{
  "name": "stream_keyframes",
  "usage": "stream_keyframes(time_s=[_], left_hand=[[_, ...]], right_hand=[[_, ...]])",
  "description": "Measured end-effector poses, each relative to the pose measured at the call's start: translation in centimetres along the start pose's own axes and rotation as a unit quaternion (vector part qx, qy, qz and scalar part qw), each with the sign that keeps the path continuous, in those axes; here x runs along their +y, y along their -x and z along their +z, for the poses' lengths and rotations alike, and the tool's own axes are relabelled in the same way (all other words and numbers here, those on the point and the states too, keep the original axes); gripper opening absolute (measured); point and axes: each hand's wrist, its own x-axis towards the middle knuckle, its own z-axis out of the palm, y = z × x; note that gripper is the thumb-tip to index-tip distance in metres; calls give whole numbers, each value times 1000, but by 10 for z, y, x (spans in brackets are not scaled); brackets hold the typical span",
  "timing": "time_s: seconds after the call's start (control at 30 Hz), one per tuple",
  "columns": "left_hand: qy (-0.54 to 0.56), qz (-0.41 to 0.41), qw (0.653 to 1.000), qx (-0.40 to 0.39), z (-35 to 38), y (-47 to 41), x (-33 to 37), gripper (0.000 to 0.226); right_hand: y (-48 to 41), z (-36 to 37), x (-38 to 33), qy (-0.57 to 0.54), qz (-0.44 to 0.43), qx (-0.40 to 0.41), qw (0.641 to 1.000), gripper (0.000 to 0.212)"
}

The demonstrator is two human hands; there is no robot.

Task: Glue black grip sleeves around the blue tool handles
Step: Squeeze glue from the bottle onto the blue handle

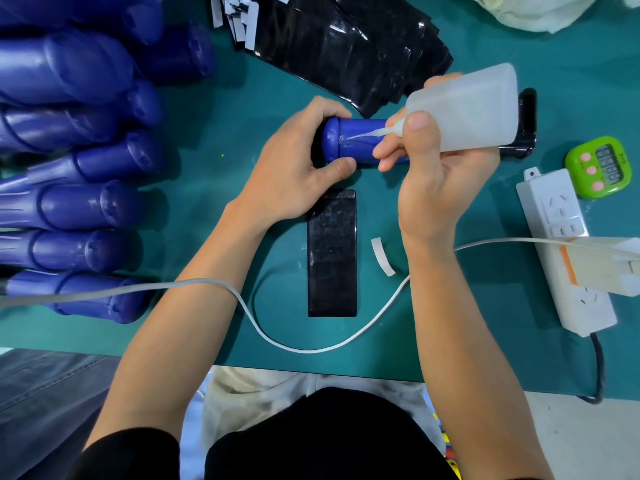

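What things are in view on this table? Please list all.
blue handle: one, blue, centre, being held
glue bottle: one, translucent white, nozzle on the handle
grip sleeve: one, black, flat below the handle
spare handles: pile, blue, left side
sleeve stack: one, black, top centre
paper strip: one, white, beside the sleeve
power strip: one, white, right
timer: one, green, far right
cable: one, white, across the front
left hand: one, grips the handle's end
right hand: one, holds the bottle

Head view: worn camera, looking steeply down from close above the green table (526,341).
Facing: forward, table's near edge low in frame.
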Motion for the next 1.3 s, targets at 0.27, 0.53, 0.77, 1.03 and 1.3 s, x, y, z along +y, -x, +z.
stream_keyframes(time_s=[0.27, 0.53, 0.77, 1.03, 1.3], left_hand=[[0, -1, 1000, -1, 1, 0, -1, 48], [-2, 3, 1000, 2, 1, -1, -3, 47], [-1, 5, 1000, 2, 2, -2, -4, 46], [-6, 10, 1000, 4, 2, -2, -4, 47], [-4, 9, 1000, 4, 2, -1, -4, 48]], right_hand=[[-1, -1, 2, -5, 1, 5, 1000, 31], [-2, -2, 3, -20, 21, 20, 999, 29], [-2, -2, 2, -13, 31, 22, 999, 33], [-2, -1, -3, -11, 21, 18, 1000, 22], [0, 0, -4, -4, 11, 13, 1000, 17]])
